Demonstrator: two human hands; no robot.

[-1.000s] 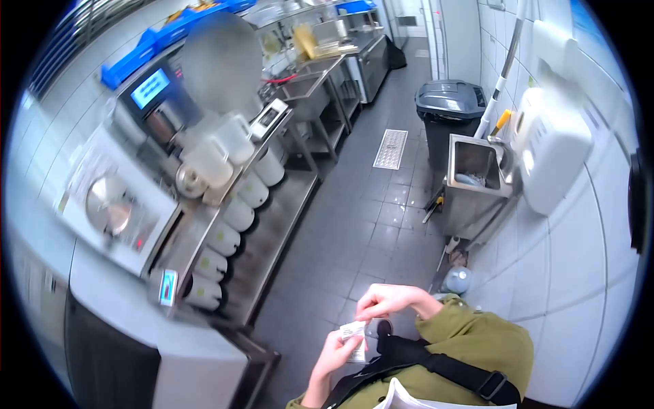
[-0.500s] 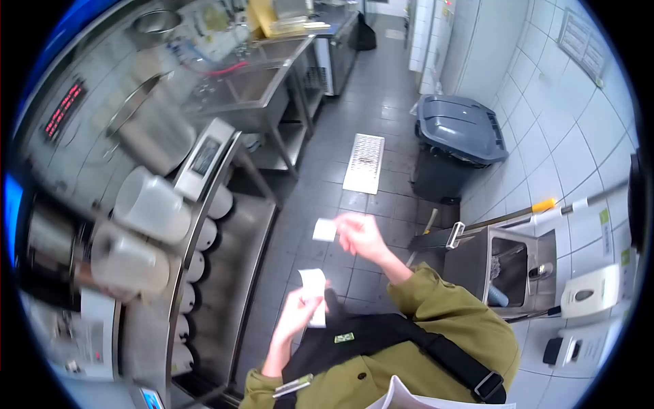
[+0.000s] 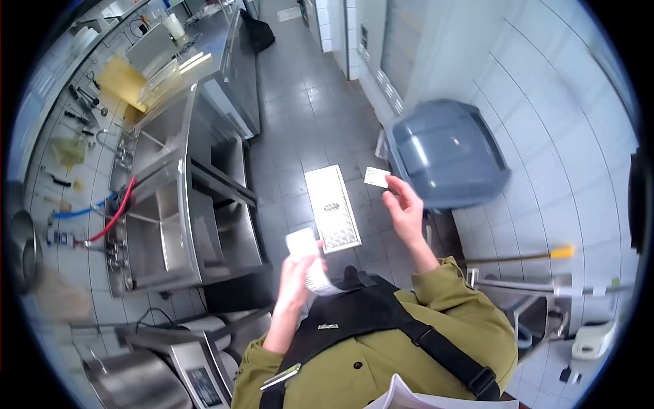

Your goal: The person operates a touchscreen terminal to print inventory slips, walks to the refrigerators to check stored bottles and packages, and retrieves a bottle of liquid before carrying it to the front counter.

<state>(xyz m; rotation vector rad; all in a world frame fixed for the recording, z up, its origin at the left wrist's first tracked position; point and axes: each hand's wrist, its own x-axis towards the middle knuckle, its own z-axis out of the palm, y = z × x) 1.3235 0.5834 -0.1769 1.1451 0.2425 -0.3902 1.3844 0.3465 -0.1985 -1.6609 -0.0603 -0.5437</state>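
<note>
Stretching ahead of the person, a dark tiled floor (image 3: 286, 136) runs between a steel sink (image 3: 157, 235) on the left and a lidded grey bin (image 3: 449, 153) on the right. The bin looms larger than half a second ago. A black apron (image 3: 357, 300) fills the lower middle, and a pale drain cover (image 3: 332, 204) lies in the floor just past it. The left hand (image 3: 294, 278) is closed around a white paper strip (image 3: 302, 242), whose lower end curls toward the apron. The right hand (image 3: 407, 213) has reached farther forward, beside the bin, thumb and forefinger pinched on a small label (image 3: 376, 177). A second ago both hands met over the paper; now strip and label are well apart, so the separating looks done.
</note>
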